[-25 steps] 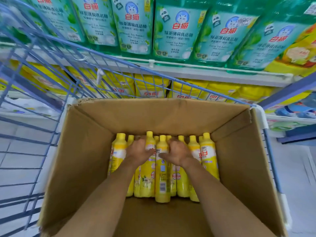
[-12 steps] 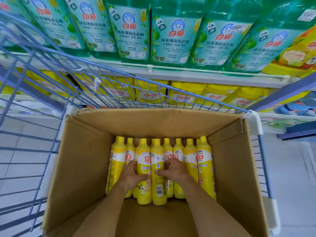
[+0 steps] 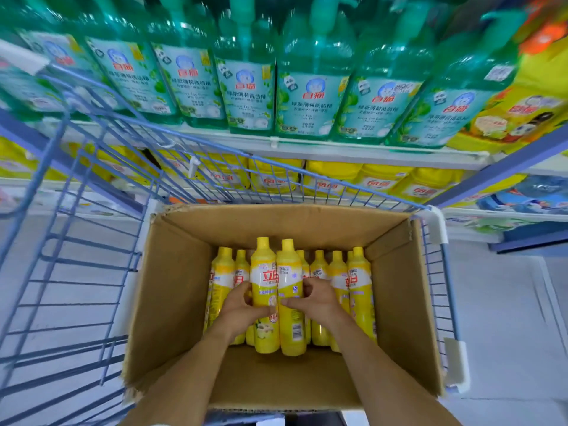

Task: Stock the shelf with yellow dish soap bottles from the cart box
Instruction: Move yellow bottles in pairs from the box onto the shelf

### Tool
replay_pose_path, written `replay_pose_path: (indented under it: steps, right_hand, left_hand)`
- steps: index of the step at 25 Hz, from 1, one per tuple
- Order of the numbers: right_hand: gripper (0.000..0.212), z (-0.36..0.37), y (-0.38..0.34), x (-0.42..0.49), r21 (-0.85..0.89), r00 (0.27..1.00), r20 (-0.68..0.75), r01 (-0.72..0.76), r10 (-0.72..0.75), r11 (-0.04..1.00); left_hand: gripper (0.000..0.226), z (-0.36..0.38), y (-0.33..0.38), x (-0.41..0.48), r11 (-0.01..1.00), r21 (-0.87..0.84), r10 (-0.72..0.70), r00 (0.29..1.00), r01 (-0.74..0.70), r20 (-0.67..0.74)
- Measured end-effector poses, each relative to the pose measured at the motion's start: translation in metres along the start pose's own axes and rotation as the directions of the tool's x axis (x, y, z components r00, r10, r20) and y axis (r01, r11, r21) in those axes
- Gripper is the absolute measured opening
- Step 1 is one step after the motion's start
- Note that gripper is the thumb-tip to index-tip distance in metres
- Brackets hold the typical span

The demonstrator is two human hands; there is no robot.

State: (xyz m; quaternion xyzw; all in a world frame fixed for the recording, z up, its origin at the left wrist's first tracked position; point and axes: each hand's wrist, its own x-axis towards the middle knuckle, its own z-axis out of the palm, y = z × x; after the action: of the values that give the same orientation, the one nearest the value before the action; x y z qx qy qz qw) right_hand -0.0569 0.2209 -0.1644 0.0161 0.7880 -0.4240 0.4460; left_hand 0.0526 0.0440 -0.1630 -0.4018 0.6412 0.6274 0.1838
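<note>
Bottles, yellow dish soap: two (image 3: 278,302) raised side by side above the row (image 3: 338,287) that stands upright in the far half of the box (image 3: 172,302), which sits in the blue wire cart (image 3: 76,241). I have my left hand (image 3: 238,307) wrapped on the left bottle of the pair and my right hand (image 3: 316,298) on the right one, thumbs across the fronts near the label band, so the two hands press the pair together as one bundle. Handling, by my judgement: full bottles, moderately heavy for their slim shape; the plastic walls should give a little under squeeze; smooth film labels could slip, so I would hold at mid-body where the waist narrows, not at the caps (image 3: 262,242). Caps are yellow and look closed. Labels: white band with large red characters, of which I read "立白"; a barcode low on the right bottle; smaller print is too blurred to read. Shelf (image 3: 338,149) ahead: upper tier holds green pump bottles (image 3: 310,99) marked "白猫" in red with a line reading "绿茶薄荷洗洁精"; lower tier holds yellow jugs (image 3: 325,179), same red brand mark. Box near half: bare cardboard floor.
</note>
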Motion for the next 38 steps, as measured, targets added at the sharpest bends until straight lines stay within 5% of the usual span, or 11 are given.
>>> replay_pose_path:
  steps: [6, 10, 19, 27, 38]
  right_hand:
    - [0.032, -0.054, -0.104, -0.097, -0.009, 0.982, -0.112, 0.155, -0.155, 0.988]
    - [0.035, -0.095, -0.185, -0.154, 0.027, 0.933, -0.200, 0.309, -0.298, 0.951]
    - [0.042, -0.184, -0.338, -0.256, -0.039, 0.676, -0.430, 0.649, -0.599, 0.760]
    - [0.057, -0.291, -0.456, -0.275, -0.177, 0.434, -0.501, 0.796, -0.749, 0.579]
    - [0.061, -0.350, -0.500, -0.207, -0.218, 0.424, -0.516, 0.775, -0.744, 0.593]
  left_hand:
    - [0.069, -0.029, 0.119, -0.088, 0.974, 0.054, 0.219, 0.974, -0.222, 0.059]
    - [0.061, -0.042, 0.214, -0.141, 0.920, 0.049, 0.383, 0.919, -0.388, 0.095]
    - [0.056, -0.056, 0.403, -0.240, 0.656, 0.073, 0.747, 0.660, -0.751, 0.077]
    - [0.057, -0.027, 0.553, -0.268, 0.460, 0.039, 0.888, 0.459, -0.887, -0.028]
    - [0.060, 0.009, 0.622, -0.199, 0.487, 0.109, 0.870, 0.469, -0.867, -0.155]
